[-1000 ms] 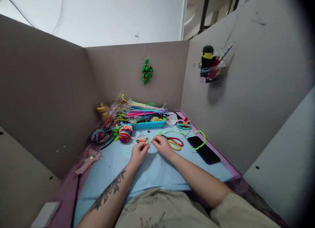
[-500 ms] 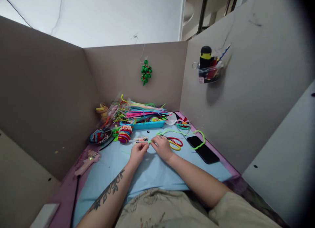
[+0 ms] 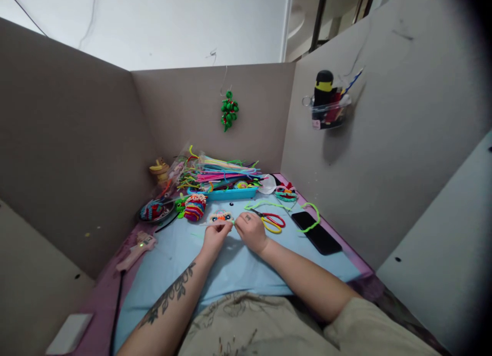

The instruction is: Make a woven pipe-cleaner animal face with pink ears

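Note:
My left hand [image 3: 215, 235] pinches a thin pale stick [image 3: 203, 224] over the blue cloth [image 3: 230, 263]. Close beside it, my right hand [image 3: 250, 230] has its fingers closed on a small light green piece [image 3: 233, 222] at the stick's end. Just beyond my fingertips lies a cream and orange piece with dark eye-like spots [image 3: 222, 217]. Scissors with red and yellow handles [image 3: 273, 222] rest by my right hand. A striped multicolored ball [image 3: 195, 208] sits to the left of the cream piece.
Behind stands a blue tray [image 3: 230, 194] under bundled pipe cleaners [image 3: 226, 170]. A black phone [image 3: 317, 234] lies right, a green fuzzy strand [image 3: 318, 215] across it. At left are a bowl [image 3: 169, 212], a pink glue gun [image 3: 136, 253] and its cord. Grey panels [image 3: 211, 120] enclose the table.
The pale stick has tilted lower on its left side, showing more of the cream piece behind it. My right hand has turned slightly and shifted a little left.

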A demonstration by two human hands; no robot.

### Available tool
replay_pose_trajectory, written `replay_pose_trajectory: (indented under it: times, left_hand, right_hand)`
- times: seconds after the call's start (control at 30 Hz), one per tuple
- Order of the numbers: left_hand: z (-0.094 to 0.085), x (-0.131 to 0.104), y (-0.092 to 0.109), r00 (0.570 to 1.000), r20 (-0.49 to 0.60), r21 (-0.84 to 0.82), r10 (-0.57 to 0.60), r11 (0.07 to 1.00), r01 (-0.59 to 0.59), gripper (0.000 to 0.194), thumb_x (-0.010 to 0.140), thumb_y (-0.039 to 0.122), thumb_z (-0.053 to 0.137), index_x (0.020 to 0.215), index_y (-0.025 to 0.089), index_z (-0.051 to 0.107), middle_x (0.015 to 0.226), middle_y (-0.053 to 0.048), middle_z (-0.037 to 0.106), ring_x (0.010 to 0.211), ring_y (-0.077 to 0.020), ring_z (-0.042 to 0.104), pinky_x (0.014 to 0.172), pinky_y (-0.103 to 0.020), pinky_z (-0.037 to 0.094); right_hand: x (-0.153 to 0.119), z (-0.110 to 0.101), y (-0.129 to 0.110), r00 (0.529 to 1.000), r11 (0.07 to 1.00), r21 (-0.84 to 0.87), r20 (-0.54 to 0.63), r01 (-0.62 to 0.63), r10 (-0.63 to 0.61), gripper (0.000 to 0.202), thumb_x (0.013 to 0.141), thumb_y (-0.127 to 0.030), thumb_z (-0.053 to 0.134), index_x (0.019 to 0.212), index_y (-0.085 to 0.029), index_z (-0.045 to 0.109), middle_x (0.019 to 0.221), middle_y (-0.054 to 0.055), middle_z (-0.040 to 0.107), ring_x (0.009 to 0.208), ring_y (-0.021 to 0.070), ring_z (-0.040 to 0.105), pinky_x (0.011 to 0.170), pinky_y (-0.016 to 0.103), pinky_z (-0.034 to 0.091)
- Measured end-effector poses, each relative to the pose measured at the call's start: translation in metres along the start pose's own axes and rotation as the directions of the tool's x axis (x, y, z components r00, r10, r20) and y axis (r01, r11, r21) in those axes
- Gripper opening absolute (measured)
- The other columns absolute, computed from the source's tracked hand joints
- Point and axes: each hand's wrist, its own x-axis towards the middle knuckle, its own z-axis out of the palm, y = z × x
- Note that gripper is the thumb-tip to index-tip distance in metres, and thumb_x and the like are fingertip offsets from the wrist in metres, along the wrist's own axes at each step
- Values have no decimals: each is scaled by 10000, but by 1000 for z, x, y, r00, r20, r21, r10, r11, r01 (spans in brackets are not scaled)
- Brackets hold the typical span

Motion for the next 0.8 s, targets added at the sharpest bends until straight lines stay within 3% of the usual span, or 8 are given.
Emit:
replay_pose_trajectory:
  times: [0.1, 0.2, 0.37, 0.63, 0.8]
  left_hand:
    - [0, -1, 3, 1000, -14, 18, 19, 1000, -19, 283, 717, 386, 609, 579, 140, 627, 552, -5, 599, 566, -132, 540, 566, -237, 420]
    - [-1, -2, 6, 999, -35, 43, 39, 998, -37, 247, 716, 366, 610, 617, 144, 656, 594, -17, 638, 605, -150, 573, 608, -256, 450]
    - [-4, -1, 4, 998, -24, 79, 62, 995, -60, 219, 723, 349, 606, 713, 144, 684, 683, -40, 684, 671, -176, 615, 640, -277, 479]
    - [-7, -2, -1, 972, 25, 203, 234, 951, -234, 178, 747, 285, 593, 838, 166, 688, 836, -66, 703, 798, -195, 633, 750, -323, 486]
    - [-6, -3, -3, 978, 30, 254, 207, 944, -208, 211, 756, 314, 594, 875, 172, 694, 844, -74, 707, 796, -209, 635, 750, -344, 488]
  right_hand:
    - [-1, 1, -2, 1000, 999, 31, 3, -13, 13, 195, 864, -204, 439, 709, -173, 554, 725, 69, 560, 725, 189, 482, 686, 307, 323]
    - [-1, 2, -1, 999, 986, 166, 21, -33, 30, 72, 821, -210, 499, 826, -170, 559, 824, 74, 585, 801, 198, 511, 733, 313, 361]
    - [-1, -2, 5, 998, 910, 411, 42, -55, 41, 231, 785, -214, 542, 1011, -165, 537, 943, 81, 595, 901, 198, 533, 794, 322, 407]
    - [0, -5, 10, 989, 829, 553, 149, -85, 2, 188, 868, -242, 458, 979, -182, 598, 884, 72, 617, 852, 179, 548, 775, 304, 411]
    - [1, -4, 11, 981, 768, 620, 183, -161, 58, 168, 869, -263, 466, 836, -180, 607, 772, 40, 591, 738, 153, 529, 688, 269, 399]
